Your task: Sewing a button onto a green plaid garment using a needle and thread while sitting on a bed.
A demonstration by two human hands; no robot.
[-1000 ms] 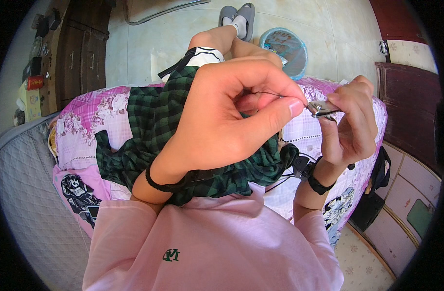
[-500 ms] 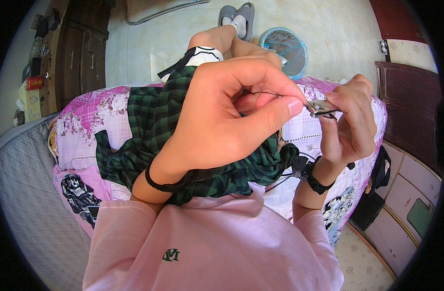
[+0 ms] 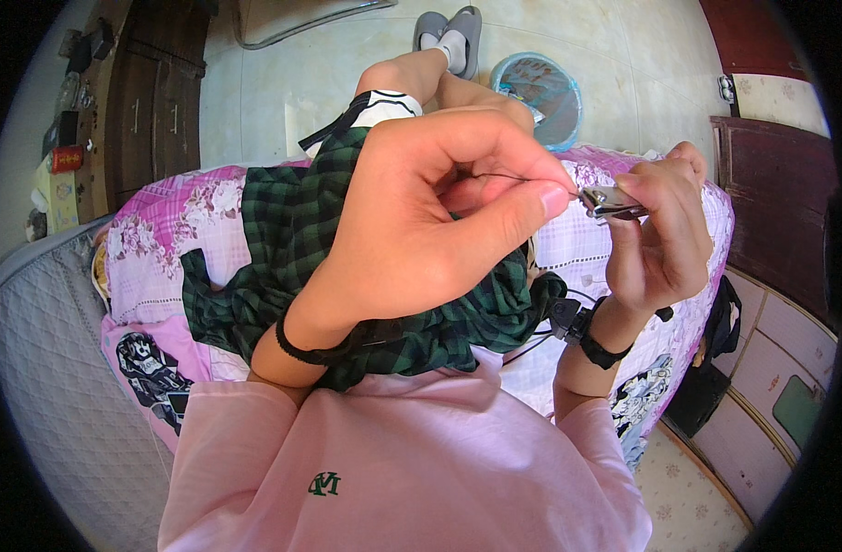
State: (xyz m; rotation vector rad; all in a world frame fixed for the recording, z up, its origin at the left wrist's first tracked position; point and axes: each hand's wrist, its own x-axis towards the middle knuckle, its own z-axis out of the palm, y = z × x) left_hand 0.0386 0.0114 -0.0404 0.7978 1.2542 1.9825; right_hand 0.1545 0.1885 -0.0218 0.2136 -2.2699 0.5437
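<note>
My left hand is closed in a pinch, thumb against forefinger, on a thin dark thread. A short end of the thread sticks out past the fingertips. Right beside it is the jaw end of a silver nail clipper, gripped between the thumb and fingers of my right hand. Whether the jaws touch the thread is too small to tell. Under my left hand a dark green plaid cloth garment lies bunched over my lap.
I sit on a bed with a pink and white floral sheet. On the tiled floor ahead stands a bin with a blue liner, near grey slippers. A wooden cabinet is at left; drawers are at right. A black device with cables sits at my right wrist.
The nail clipper has tilted a little in my right hand, and its jaw end has shifted slightly left. My left hand has moved slightly left, still pinching the thread.
</note>
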